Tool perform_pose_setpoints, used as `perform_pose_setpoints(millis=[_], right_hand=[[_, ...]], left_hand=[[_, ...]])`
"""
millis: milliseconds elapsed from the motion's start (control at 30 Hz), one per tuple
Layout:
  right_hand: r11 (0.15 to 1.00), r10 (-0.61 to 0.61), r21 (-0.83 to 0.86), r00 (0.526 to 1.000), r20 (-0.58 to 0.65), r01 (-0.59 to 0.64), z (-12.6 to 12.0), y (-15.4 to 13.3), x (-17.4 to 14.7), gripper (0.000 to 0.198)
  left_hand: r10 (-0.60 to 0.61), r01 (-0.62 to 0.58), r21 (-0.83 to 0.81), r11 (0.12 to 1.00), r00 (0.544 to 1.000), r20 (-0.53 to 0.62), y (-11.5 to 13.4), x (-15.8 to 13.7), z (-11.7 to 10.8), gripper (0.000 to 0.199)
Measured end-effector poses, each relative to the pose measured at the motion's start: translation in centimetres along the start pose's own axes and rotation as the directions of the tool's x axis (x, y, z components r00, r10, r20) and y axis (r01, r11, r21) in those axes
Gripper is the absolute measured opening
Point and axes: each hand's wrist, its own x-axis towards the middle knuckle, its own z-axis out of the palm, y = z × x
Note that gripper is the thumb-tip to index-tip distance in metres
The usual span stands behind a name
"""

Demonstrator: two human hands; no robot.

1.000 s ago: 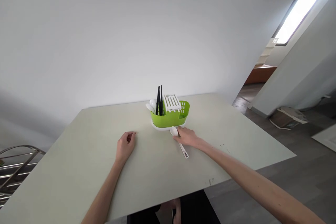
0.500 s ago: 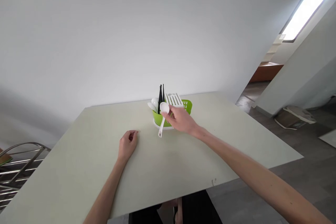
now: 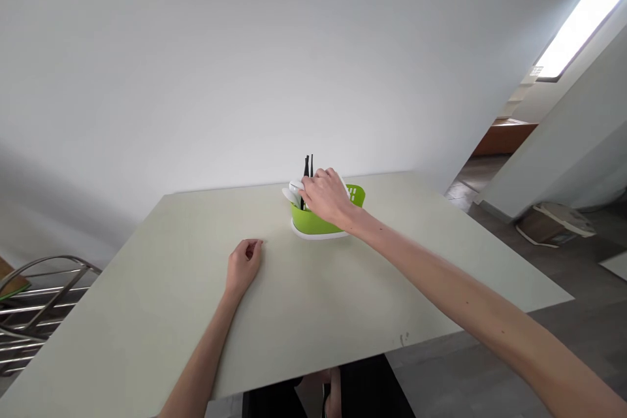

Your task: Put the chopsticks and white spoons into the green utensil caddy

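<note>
The pale table (image 3: 343, 300) fills the near scene, with a metal rack (image 3: 34, 313) off its left edge. Toward the far middle of the table stands your green caddy (image 3: 313, 222) on a white tray, black utensils (image 3: 308, 166) upright in its left compartment. Your right hand (image 3: 326, 199) is over the caddy's left part, fingers curled on a white spoon (image 3: 295, 187) at the rim. Your left hand (image 3: 243, 264) lies loosely curled on the table, holding nothing, well apart from the caddy.
</note>
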Motion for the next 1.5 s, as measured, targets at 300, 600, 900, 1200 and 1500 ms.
perform_pose_setpoints(millis=[300, 600, 900, 1200, 1500], right_hand=[[0.997, -0.074, -0.033, 0.994, 0.079, 0.077, 3.1, -0.8, -0.2, 0.039], [0.99, -0.108, -0.078, 0.99, 0.086, 0.115, 3.8, -1.0, -0.4, 0.044], [0.989, -0.13, -0.059, 0.986, 0.107, 0.137, 3.2, -1.1, -0.2, 0.046], [0.986, -0.149, -0.071, 0.988, 0.048, 0.152, 3.4, -1.0, 0.0, 0.043], [0.986, -0.164, 0.039, 0.986, 0.022, 0.163, 2.6, -0.1, -0.6, 0.035]], left_hand=[[0.001, -0.001, -0.006, 1.0, 1.0, 0.007, 0.2, -0.1, -0.1, 0.036], [0.001, -0.001, -0.006, 1.0, 1.0, 0.005, 0.1, -0.2, 0.0, 0.035], [-0.012, 0.012, -0.01, 1.0, 1.0, 0.01, 0.3, -0.1, -0.1, 0.035], [-0.012, 0.012, -0.015, 1.0, 1.0, 0.0, 0.4, -0.1, -0.1, 0.035], [-0.009, 0.009, -0.015, 1.0, 1.0, 0.002, 0.6, -0.1, -0.2, 0.035]])
